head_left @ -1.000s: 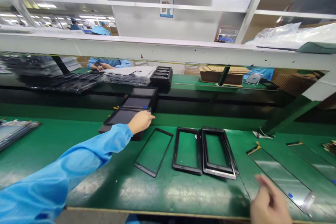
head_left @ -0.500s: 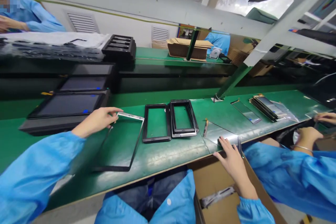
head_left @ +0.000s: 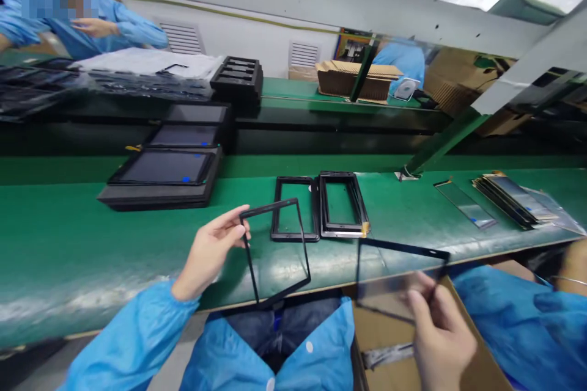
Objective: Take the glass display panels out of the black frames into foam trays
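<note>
A thin black rectangular frame [head_left: 303, 238] is up off the green workbench [head_left: 68, 244], pinched at one corner by the person's left hand [head_left: 211, 253], its fingers barely parted around the rim. The right hand [head_left: 440, 342] closes on a clear glass pane with a black top edge [head_left: 389, 281], held over a cardboard box [head_left: 481, 354]. Two black rectangular frames [head_left: 275, 208] lie just beyond on the bench.

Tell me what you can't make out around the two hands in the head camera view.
Head view only:
Black frame: part of its left side hidden by the fingers of the left hand.
Right hand: wrist cut off by the bottom edge.
Clear panel: lower edge blurred, partly hidden by that hand.
Cardboard box: contents cut off by the bottom edge.
Stack of panels: too small to count.
</note>
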`<action>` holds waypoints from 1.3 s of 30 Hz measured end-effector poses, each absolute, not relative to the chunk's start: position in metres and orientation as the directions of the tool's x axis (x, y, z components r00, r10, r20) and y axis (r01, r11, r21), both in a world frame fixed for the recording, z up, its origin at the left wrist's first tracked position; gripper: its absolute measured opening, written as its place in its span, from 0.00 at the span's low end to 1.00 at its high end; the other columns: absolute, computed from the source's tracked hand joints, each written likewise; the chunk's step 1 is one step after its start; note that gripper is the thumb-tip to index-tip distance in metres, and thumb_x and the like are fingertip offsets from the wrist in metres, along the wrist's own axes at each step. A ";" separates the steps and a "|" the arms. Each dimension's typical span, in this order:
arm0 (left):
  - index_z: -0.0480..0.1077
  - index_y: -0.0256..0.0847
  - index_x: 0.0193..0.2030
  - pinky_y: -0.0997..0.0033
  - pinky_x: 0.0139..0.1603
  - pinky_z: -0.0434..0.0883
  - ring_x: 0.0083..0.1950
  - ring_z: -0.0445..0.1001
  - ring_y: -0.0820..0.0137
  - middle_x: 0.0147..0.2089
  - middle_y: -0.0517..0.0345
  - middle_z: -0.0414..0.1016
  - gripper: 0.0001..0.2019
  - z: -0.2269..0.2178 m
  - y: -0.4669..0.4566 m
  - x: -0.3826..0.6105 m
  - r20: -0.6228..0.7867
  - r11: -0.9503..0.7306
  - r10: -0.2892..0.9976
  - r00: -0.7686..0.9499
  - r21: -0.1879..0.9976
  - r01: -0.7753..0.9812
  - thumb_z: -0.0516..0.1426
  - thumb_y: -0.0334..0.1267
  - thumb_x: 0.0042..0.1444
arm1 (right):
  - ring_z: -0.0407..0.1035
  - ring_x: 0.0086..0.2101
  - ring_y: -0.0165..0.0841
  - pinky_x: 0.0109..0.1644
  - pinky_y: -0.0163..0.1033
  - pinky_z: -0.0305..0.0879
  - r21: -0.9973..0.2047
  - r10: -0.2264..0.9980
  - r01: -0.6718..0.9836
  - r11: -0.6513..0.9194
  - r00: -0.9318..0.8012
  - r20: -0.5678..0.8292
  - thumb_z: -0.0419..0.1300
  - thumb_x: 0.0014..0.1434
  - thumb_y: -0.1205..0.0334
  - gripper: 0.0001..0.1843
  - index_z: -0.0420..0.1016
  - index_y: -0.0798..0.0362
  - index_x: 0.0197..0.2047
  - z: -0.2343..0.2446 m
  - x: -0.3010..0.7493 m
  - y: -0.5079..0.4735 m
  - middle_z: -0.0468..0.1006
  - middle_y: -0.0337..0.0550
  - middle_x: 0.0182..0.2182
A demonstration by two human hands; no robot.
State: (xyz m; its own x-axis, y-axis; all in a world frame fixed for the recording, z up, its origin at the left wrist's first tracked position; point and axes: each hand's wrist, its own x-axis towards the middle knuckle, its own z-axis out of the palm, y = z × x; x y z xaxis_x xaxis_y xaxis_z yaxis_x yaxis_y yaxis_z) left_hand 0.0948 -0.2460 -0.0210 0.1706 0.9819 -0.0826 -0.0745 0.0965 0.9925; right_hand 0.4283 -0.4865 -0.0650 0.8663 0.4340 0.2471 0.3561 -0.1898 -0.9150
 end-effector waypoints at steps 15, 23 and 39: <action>0.85 0.40 0.56 0.76 0.30 0.78 0.33 0.80 0.68 0.36 0.51 0.85 0.21 0.000 -0.294 0.111 -0.045 0.090 0.944 0.326 0.988 -0.127 0.72 0.41 0.56 | 0.75 0.25 0.33 0.24 0.35 0.73 -0.923 0.776 -0.385 -0.016 0.577 -0.254 0.80 0.52 0.53 0.30 0.85 0.44 0.58 -0.078 0.311 -0.429 0.84 0.41 0.37; 0.87 0.44 0.52 0.78 0.31 0.78 0.33 0.79 0.70 0.35 0.53 0.85 0.17 0.005 -0.300 0.113 -0.032 0.078 0.951 0.306 0.987 -0.139 0.73 0.38 0.55 | 0.73 0.25 0.30 0.24 0.33 0.70 -0.917 0.739 -0.398 -0.004 0.617 -0.271 0.78 0.54 0.53 0.29 0.84 0.45 0.59 -0.060 0.297 -0.431 0.84 0.41 0.38; 0.84 0.44 0.58 0.75 0.31 0.81 0.32 0.80 0.70 0.34 0.54 0.83 0.23 -0.005 -0.308 0.112 -0.205 0.293 0.904 0.376 0.936 -0.195 0.74 0.43 0.55 | 0.76 0.30 0.32 0.29 0.34 0.76 -0.968 0.749 -0.248 -0.044 0.633 -0.196 0.76 0.56 0.52 0.33 0.80 0.49 0.64 -0.064 0.296 -0.433 0.84 0.47 0.45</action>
